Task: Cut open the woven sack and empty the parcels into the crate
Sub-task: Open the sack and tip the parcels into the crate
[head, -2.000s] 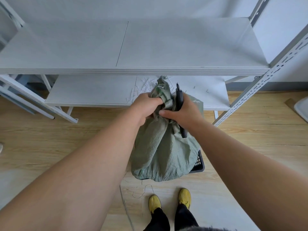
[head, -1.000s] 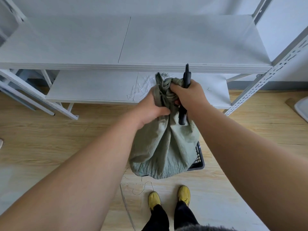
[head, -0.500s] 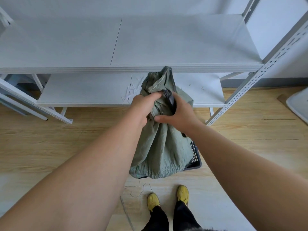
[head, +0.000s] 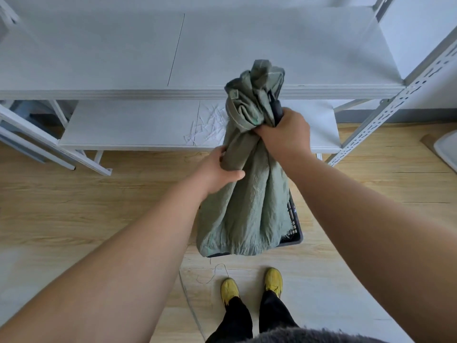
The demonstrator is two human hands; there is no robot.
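A green woven sack (head: 244,209) hangs upside down over a dark plastic crate (head: 295,231) on the floor; the sack covers most of the crate and hides what lies inside. My right hand (head: 284,134) grips the bunched upper end of the sack together with a black-handled cutter (head: 275,107). My left hand (head: 217,169) clasps the sack's narrow neck lower down, on its left side. No parcels are visible.
A white metal shelving rack (head: 197,92) stands just behind the sack, with white paper scraps (head: 210,125) on its lower shelf. My yellow shoes (head: 230,289) stand on the wood floor close to the crate, beside loose thread. A white object (head: 446,149) lies at the right edge.
My right hand has lifted the bunched sack end higher, up in front of the upper shelf edge. My left hand has slid down from the top to the sack's neck.
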